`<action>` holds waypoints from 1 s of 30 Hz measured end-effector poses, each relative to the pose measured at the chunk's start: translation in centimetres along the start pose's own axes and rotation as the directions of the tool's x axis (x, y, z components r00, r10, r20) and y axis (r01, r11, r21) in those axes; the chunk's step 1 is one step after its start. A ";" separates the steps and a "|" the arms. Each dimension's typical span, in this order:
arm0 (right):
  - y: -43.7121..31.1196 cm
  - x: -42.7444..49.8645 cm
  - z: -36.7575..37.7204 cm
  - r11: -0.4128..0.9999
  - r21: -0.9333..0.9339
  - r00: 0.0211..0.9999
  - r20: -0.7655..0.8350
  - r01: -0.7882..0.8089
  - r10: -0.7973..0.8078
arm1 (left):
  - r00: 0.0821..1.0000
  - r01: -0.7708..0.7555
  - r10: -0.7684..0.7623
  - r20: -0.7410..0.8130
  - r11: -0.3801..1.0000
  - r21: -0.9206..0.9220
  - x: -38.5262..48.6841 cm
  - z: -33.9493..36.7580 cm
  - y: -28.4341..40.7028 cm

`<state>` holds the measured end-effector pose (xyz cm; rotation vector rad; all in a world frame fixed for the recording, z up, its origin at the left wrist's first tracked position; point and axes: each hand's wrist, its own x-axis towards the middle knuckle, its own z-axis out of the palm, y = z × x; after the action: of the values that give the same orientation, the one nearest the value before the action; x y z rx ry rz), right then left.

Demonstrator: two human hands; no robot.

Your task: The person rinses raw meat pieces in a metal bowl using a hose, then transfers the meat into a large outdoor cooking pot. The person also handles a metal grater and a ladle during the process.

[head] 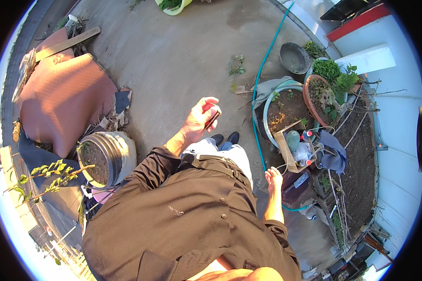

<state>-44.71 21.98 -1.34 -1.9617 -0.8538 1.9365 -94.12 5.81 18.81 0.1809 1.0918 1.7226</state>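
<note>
My left hand [200, 117] is raised before my waist, its fingers curled around a small, flat, dark brown object [212, 119] that I cannot identify. Lower at my right side, my right hand [274, 178] has its fingers closed at a thin cord handle [283, 165]. The cord runs to an open-topped brown paper bag [283, 149]. Inside the bag are a greenish rounded item [292, 140], clear crumpled plastic [302, 152] and bottles with red caps [307, 134]. A dark blue cloth [332, 151] is beside the bag.
A teal hose [263, 66] crosses the concrete floor [183, 52]. To the right stand a large soil-filled planter [267, 116], a terracotta bowl [306, 100] and a grey basin [295, 58]. A soil bucket [126, 151] and a pile under a reddish-brown padded cover [66, 95] are at left.
</note>
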 end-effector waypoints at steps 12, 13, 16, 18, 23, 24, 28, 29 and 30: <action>4.6 -3.3 -3.8 0.990 0.097 0.981 -0.154 -0.107 0.121 | 0.960 -0.082 0.049 0.277 0.991 0.110 6.4 7.3 -0.2; 5.2 -3.6 -3.9 0.986 0.109 0.976 -0.162 -0.125 0.142 | 0.962 -0.073 0.029 0.271 0.985 0.154 6.8 7.6 -0.2; 6.3 -4.4 -4.4 0.985 0.109 0.980 -0.131 -0.135 0.149 | 0.977 -0.044 -0.018 0.213 0.957 0.285 7.3 8.0 -0.6; 6.6 -4.6 -4.5 0.980 0.110 0.968 -0.171 -0.167 0.184 | 0.991 -0.015 -0.037 0.130 0.924 0.381 7.5 8.3 -1.1; 5.9 -4.2 -4.8 0.987 0.085 0.981 -0.131 -0.134 0.145 | 0.976 0.118 -0.169 0.136 0.939 0.323 7.1 8.9 -2.1; 5.7 -4.1 -4.8 0.988 0.084 0.982 -0.127 -0.129 0.139 | 0.969 0.167 -0.212 0.129 0.942 0.292 6.9 9.1 -2.2; 4.9 -3.4 -5.0 0.991 0.081 0.988 -0.098 -0.107 0.115 | 0.937 0.272 -0.321 0.138 0.917 0.291 6.7 10.5 -2.8; 4.7 -3.3 -5.1 0.991 0.076 0.985 -0.124 -0.113 0.122 | 0.931 0.277 -0.332 0.152 0.913 0.301 6.8 10.8 -3.0; 4.7 -3.2 -5.2 0.991 0.082 0.986 -0.121 -0.106 0.115 | 0.925 0.280 -0.343 0.166 0.908 0.312 6.8 11.2 -3.2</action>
<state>-38.44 17.60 -0.90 -2.1004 -0.6421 1.8516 -88.47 17.93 20.42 0.3461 1.1313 1.2237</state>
